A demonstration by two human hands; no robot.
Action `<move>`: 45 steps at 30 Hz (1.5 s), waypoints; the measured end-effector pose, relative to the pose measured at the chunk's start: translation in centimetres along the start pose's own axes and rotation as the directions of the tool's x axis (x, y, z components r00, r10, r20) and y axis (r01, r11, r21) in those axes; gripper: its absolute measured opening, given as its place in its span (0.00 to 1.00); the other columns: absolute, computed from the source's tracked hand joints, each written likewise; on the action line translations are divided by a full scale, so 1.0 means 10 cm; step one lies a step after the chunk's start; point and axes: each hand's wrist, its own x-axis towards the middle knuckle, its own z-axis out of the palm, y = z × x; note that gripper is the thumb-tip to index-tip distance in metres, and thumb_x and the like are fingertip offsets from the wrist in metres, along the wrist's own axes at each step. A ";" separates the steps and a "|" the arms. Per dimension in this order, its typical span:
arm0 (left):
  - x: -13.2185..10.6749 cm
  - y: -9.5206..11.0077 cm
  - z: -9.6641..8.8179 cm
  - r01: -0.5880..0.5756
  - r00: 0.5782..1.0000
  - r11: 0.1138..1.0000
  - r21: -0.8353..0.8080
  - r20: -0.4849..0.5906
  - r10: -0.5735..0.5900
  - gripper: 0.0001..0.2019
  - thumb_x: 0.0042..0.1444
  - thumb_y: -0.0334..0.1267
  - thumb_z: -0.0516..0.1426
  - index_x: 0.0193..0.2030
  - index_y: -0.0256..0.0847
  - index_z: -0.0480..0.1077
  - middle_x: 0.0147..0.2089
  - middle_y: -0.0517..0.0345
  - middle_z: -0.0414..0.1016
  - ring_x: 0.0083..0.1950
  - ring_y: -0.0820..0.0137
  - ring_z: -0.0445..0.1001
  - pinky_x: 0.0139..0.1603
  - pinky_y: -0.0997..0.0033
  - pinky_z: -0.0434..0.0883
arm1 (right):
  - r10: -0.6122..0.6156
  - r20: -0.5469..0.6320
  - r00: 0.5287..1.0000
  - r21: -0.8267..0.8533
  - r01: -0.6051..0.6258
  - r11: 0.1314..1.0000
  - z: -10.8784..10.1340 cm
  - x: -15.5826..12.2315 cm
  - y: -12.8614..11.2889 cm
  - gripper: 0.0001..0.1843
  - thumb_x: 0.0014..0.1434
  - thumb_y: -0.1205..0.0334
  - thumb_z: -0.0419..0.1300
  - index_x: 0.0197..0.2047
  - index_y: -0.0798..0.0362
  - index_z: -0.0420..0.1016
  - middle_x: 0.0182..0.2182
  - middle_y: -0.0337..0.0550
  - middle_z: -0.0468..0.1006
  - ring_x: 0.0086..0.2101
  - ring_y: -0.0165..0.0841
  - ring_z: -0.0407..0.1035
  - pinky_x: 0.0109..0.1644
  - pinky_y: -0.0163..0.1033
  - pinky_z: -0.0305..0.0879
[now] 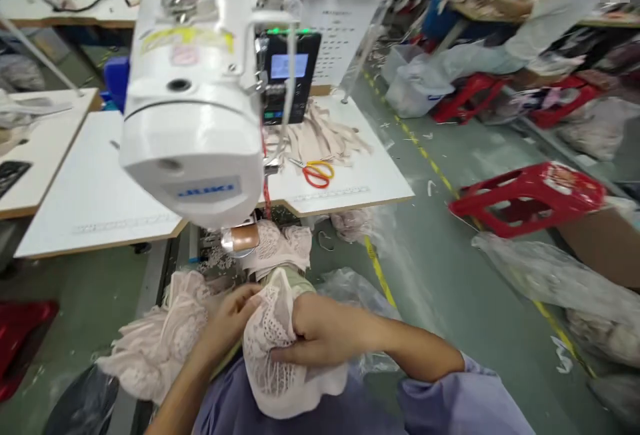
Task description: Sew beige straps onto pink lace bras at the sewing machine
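Note:
A pale pink lace bra (273, 361) is held over my lap, its cups folded and bunched. My left hand (235, 311) pinches its upper left edge. My right hand (323, 328) grips it from the right, thumb lying across the lace and the other fingers partly hidden. Just beyond, another lace bra piece (280, 248) lies beneath the head of a white sewing machine (193, 148). A heap of similar pale bras (165, 338) hangs to the left of my left forearm.
On the white table (370, 181) are scissors (316, 171) with red and yellow handles and a pile of beige fabric strips (320, 135). A control screen (290, 75) stands behind. A red stool (530, 198) lies on the floor at right, near plastic bags (565, 281).

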 end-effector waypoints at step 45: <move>0.33 0.64 0.38 -0.502 0.787 0.374 0.780 0.232 0.572 0.20 0.68 0.34 0.47 0.62 0.40 0.70 0.42 0.49 0.80 0.41 0.65 0.79 0.43 0.69 0.75 | 0.458 -0.475 0.752 0.698 0.006 0.716 -1.23 0.38 0.85 0.20 0.47 0.46 0.70 0.34 0.50 0.71 0.25 0.34 0.70 0.23 0.26 0.62 0.24 0.32 0.56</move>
